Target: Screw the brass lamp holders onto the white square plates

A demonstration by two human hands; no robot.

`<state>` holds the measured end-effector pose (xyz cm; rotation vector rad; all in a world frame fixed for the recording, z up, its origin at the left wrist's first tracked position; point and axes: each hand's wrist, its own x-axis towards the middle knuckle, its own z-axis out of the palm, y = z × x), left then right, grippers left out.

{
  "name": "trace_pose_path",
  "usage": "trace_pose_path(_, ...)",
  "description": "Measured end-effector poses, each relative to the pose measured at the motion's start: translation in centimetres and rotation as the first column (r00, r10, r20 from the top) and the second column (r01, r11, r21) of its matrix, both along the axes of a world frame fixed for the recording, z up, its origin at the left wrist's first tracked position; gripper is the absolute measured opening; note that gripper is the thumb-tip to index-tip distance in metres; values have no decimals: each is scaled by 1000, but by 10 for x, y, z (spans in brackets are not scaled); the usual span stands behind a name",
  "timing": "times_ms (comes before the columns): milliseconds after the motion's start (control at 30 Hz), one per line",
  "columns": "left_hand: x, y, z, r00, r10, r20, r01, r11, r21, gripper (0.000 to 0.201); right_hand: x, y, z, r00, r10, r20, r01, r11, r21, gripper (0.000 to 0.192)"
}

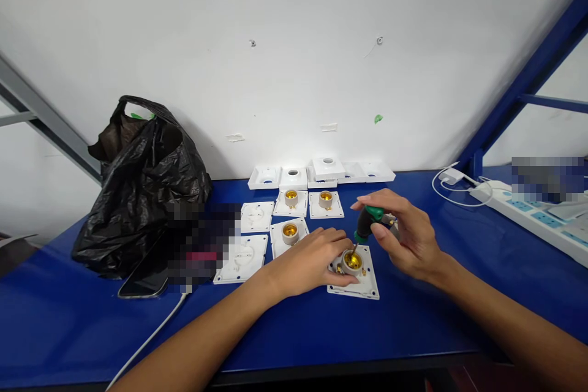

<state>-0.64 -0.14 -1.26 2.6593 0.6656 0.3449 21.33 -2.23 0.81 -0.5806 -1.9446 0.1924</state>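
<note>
My right hand (407,233) grips a short screwdriver (366,222) with a green and black handle, tilted so its tip goes down into a lamp socket (352,262). Brass-coloured metal lines that socket, which sits on a square white plate (367,286). The fingers of my left hand (312,260) close around the socket's left side, pressing it down on the table. Part of the plate is hidden under this hand. Just left of it, another plate bears a socket (290,233), partly covered by my left hand.
Behind stand two more plates with sockets (291,198) and several white covers (328,168) against the wall. Bare white plates (243,258) lie to the left, near a phone (144,275) and a black plastic bag (147,190). A power strip (542,214) lies at right on the blue table (285,331).
</note>
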Motion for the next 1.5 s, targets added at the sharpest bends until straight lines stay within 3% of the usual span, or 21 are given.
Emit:
trace_pose_path(267,0,-1,1,1000,-12,13,13,999,-34,37,-3,-1,-6,993,-115,-37,114,993,-31,40)
trace_pose_path(433,-1,-1,0,1000,21,0,-21,1000,-16,39,-2,-2,-1,996,-35,79,34,999,18,51)
trace_pose_path(533,-1,-1,0,1000,4,9,-4,1000,-25,40,-1,-2,4,997,22,75,-23,1000,17,47)
trace_pose_path(733,0,0,1,1000,-4,-6,4,1000,-28,37,1,-4,-4,996,-90,20,91,995,-50,43)
trace_pose_path(900,0,-2,2,1000,11,-13,-11,1000,-3,38,3,-2,-10,996,-92,16,92,994,-57,46)
trace_pose_path(1100,0,-3,3,1000,5,1,-5,1000,-21,36,1,1,-1,997,-71,-10,71,997,12,47)
trace_pose_path(1300,0,2,-3,1000,-21,9,21,999,-44,38,-3,-3,2,995,-71,70,70,997,15,45)
trace_pose_path(1500,-1,1,-2,1000,-12,7,12,999,-34,37,-1,0,-10,985,-162,-61,162,987,-6,43)
